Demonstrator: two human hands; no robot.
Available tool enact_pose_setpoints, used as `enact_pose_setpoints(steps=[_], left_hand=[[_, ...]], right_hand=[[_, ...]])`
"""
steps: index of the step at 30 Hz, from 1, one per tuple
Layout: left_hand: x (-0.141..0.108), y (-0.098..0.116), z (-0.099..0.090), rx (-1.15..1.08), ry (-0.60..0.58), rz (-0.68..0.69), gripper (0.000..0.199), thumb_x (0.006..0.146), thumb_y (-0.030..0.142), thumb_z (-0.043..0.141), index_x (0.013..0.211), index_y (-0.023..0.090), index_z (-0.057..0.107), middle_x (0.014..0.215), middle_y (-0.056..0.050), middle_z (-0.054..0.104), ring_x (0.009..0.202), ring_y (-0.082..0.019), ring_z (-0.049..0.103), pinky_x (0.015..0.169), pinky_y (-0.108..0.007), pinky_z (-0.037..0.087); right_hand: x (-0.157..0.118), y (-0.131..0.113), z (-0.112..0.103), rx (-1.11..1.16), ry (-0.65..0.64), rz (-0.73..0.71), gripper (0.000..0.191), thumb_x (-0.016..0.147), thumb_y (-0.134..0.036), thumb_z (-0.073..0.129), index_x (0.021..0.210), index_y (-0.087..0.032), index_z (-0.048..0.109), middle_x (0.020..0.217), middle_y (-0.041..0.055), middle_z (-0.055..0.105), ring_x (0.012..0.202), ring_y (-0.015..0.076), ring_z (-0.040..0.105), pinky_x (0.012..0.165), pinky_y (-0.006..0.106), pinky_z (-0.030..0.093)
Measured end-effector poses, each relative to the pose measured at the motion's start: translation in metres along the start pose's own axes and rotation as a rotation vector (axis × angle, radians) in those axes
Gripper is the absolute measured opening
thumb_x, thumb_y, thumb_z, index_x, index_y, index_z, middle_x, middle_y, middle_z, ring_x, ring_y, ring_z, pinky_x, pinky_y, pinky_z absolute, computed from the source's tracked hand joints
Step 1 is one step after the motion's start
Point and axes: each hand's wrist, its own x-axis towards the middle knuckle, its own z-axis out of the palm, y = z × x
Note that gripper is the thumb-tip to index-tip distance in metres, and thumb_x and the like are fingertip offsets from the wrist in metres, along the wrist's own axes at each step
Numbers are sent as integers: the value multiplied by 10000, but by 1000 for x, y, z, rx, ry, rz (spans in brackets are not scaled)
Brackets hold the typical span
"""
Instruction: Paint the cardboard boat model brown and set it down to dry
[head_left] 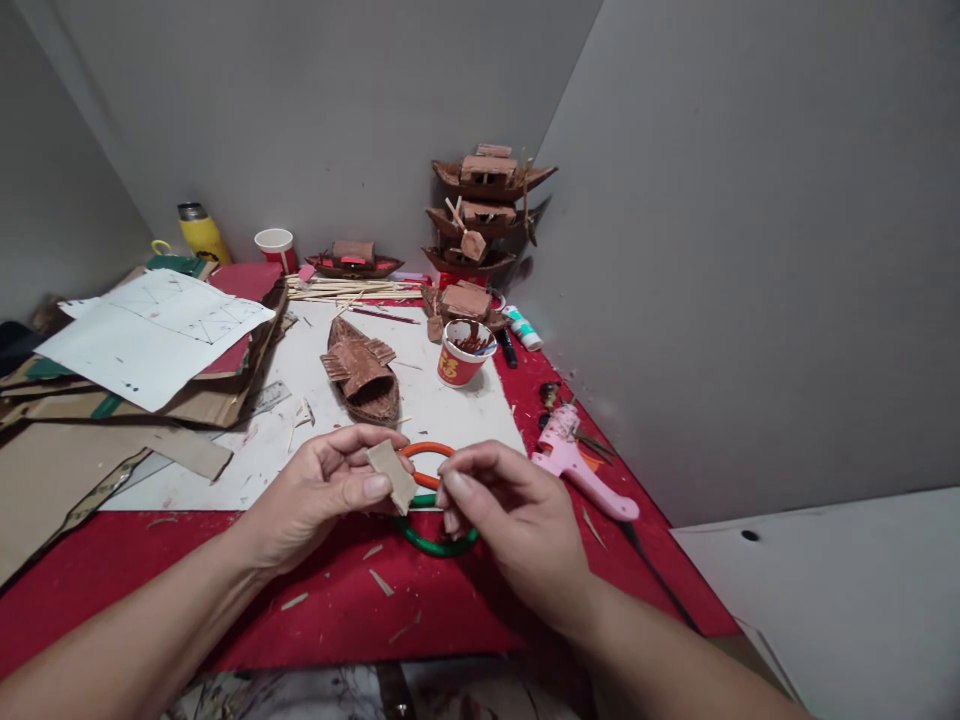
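A small torn piece of brown cardboard [393, 476] is pinched between the thumb and fingers of my left hand [315, 492]. My right hand [517, 520] is closed to its right, fingertips together; whatever is in them, if anything, is too small or hidden. Behind and below both hands show the orange and green loop handles of what look like scissors [437, 548], with the blades hidden. Just beyond my left hand a brown model boat [361, 372] with an arched roof rests on the white board [420, 400].
A pink glue gun [589, 478] lies to the right. Farther back stand a paper cup of brown paint [459, 366], stacked model boats [487, 215] and thin wooden sticks [352, 289]. Cardboard sheets [187, 405] with a drawing [161, 325] fill the left. Scraps dot the red cloth [330, 630].
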Motion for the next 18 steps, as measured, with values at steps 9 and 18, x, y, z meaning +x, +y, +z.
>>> enact_pose_setpoints(steps=[9, 18], left_hand=[[2, 0, 0, 143, 97, -26, 437, 678, 294, 861, 1058, 173, 683, 853, -34, 738, 734, -136, 661, 715, -237, 497], [2, -2, -2, 200, 130, -52, 475, 671, 315, 868, 1069, 162, 660, 868, -33, 729, 759, -134, 658, 748, -247, 496]], right_hand=[[-2, 4, 0, -479, -124, -617, 129, 852, -98, 690, 956, -174, 695, 776, 72, 755, 679, 159, 703, 641, 254, 566], [-4, 4, -1, -598, -137, -706, 157, 897, -94, 600, 987, -189, 686, 774, 69, 761, 671, 157, 712, 641, 254, 574]])
